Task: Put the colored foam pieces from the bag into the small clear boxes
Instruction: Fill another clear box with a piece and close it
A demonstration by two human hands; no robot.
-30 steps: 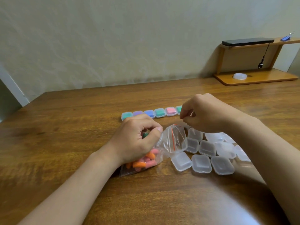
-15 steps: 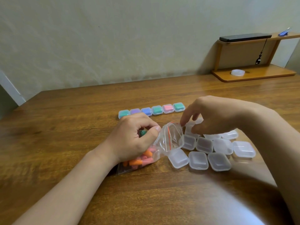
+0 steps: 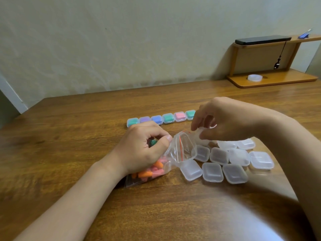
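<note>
A clear zip bag with a red seal line lies on the table, its mouth gaping to the right. Orange and pink foam pieces fill its lower end. My left hand grips the bag near its mouth, and a green foam piece shows between its curled fingers. My right hand hovers just right of the bag's mouth and pinches a small clear box, which is blurred. Several empty clear boxes lie clustered below it. A row of filled boxes sits behind both hands.
The wooden table ends at the wall behind and at a corner on the left. At the back right stands a wooden shelf with a tape roll on its base and a black device on top.
My right hand left the right end of the filled row, came down over the empty boxes and picked one up. My left hand stayed on the bag.
</note>
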